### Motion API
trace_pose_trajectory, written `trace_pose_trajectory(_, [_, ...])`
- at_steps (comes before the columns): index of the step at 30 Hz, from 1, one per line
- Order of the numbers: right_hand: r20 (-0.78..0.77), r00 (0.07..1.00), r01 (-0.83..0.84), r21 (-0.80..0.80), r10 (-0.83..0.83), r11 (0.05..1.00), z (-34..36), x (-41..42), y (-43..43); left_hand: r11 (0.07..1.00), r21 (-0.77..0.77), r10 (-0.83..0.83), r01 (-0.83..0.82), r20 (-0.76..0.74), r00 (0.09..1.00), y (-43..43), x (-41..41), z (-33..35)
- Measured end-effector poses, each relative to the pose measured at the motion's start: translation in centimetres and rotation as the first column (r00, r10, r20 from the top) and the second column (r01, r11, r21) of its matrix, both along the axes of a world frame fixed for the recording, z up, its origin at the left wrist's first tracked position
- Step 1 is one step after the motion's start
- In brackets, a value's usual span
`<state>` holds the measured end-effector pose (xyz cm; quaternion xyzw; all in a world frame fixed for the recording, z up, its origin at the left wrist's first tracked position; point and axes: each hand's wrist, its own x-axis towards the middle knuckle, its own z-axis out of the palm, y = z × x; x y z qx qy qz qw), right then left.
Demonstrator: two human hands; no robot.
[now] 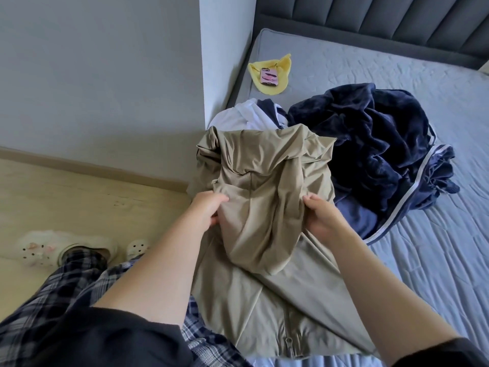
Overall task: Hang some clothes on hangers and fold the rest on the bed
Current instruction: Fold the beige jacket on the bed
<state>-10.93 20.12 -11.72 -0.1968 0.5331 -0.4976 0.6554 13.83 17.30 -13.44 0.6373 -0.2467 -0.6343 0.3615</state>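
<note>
Person is standing at the near left corner of the bed (397, 75), holding a khaki jacket (264, 181) up over the mattress edge. Left hand (209, 210) is pinching a fold of the fabric on the jacket's left side, thumb and fingers closed on the cloth. Right hand (321, 218) is gripping the opposite side at about the same height, fingers (312, 200) curled into the material. The upper part is bunching and drooping between the two hands; the lower part, with the zipper (288, 343), is hanging toward the person and draping against the bed edge.

Just beyond the jacket a white garment (232, 117) is lying partly hidden. A dark navy fleece pile (370, 144) with white striping is sitting to the right, touching the jacket. Farther back, near the wall corner, a yellow cloth (264, 87) is lying flat with a pink phone (269, 76) on top. Grey padded headboard (370, 19) is running along the back.

Plaid trousers (66, 300) and white clogs (42, 247) are showing on the wooden floor (79, 194).
</note>
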Motion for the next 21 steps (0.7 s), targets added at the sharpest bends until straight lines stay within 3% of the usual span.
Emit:
trace_pose_trajectory(2, [0.374,0.921,0.138,-0.061,-0.105,0.989,1.0,-1.3,-0.4,0.993,-0.039,0.082,-0.108,-0.418,0.905,-0.2,1.0,1.2])
trace_pose_trajectory(4, [0.468,0.87,0.193,-0.035,-0.155,0.981,1.5,-2.5,-0.7,0.985,-0.019,0.121,-0.174,-0.644,0.755,0.3,2.3,1.3])
trace_pose_trajectory(6, [0.273,0.945,0.161,0.093,-0.181,0.983,0.9,-2.9,-0.5,0.992,0.028,0.115,-0.123,-0.603,0.79,1.0,3.1,0.3])
trace_pose_trajectory(9, [-0.043,0.992,0.125,0.247,-0.118,0.961,0.0,-2.7,-0.3,0.986,0.137,0.134,-0.091,-0.351,0.927,1.2,2.9,-0.8])
trace_pose_trajectory(15, [-0.241,0.97,0.108,0.268,-0.042,0.957,-0.3,-1.5,-0.8,0.996,0.046,0.079,-0.082,0.063,0.995,-1.0,2.0,-0.7])
trace_pose_trajectory(16, [-0.234,0.972,0.094,0.267,-0.03,0.959,-0.2,-1.1,-1.0,0.995,0.053,0.088,-0.09,0.034,0.996,-1.1,1.8,-0.6])
trace_pose_trajectory(18, [-0.182,0.982,0.099,0.254,-0.053,0.962,0.5,-0.4,-1.4,0.989,0.061,0.145,-0.135,-0.237,0.961,-1.0,1.8,0.3])
trace_pose_trajectory(21, [0.11,0.982,0.141,0.093,-0.151,0.986,2.7,-0.9,-2.2,0.97,-0.071,0.14,-0.234,-0.626,0.767,-1.0,2.2,2.1])
